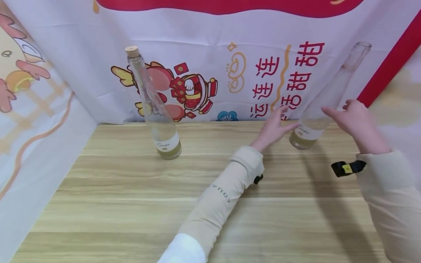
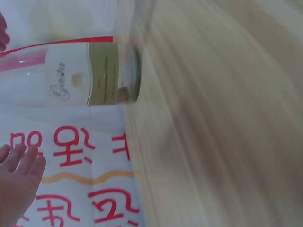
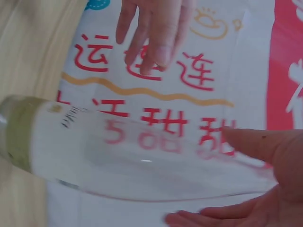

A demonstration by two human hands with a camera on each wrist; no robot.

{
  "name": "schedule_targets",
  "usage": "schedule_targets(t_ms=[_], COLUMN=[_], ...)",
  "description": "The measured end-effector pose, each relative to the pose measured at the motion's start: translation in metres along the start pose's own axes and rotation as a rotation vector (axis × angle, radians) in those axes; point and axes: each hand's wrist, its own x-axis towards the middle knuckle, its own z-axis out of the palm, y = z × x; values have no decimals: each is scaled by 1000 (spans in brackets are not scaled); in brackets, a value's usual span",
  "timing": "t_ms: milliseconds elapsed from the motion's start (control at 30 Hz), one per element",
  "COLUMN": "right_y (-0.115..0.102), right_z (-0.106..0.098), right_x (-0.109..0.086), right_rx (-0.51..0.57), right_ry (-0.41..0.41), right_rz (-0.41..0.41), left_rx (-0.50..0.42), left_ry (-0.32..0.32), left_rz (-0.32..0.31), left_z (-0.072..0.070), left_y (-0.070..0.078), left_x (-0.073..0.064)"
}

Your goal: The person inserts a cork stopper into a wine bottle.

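Note:
A tall clear glass bottle point(image 1: 329, 93) with a white and olive label stands upright on the table, its mouth uncorked. My left hand point(image 1: 273, 128) is just left of its lower part, thumb toward the label and fingers extended. On the other side is my right hand point(image 1: 356, 122), its thumb pointing at the glass. The right wrist view has that thumb and the fingers of my right hand point(image 3: 270, 175) spread on either side of the bottle point(image 3: 142, 161), with no grip on it. In the left wrist view, my left hand point(image 2: 21, 179) appears open beside the bottle point(image 2: 71, 75).
A second glass bottle point(image 1: 154, 109), closed with a cork point(image 1: 132, 51), stands at the left rear of the wood-grain table point(image 1: 131, 204). Behind both hangs a white cloth point(image 1: 204, 33) printed with red characters and cartoon figures. Another printed cloth point(image 1: 39, 120) borders the left side.

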Motion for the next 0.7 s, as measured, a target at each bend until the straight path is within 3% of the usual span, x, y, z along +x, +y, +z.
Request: schedule_targets(t_ms=[133, 367, 533, 700], right_y=[9, 12, 17, 25], right_z=[9, 27, 33, 32], right_x=[17, 41, 44, 35], right_rx=[169, 340, 414, 439], right_ry=[47, 174, 259, 325], right_rz=[36, 12, -21, -67], left_rx=[-38, -92, -41, -22], left_ry=[21, -54, -99, -109], left_rz=[-32, -49, -43, -30], left_z=[17, 37, 44, 48], left_y=[-3, -6, -4, -2], left_x=[5, 8, 7, 9])
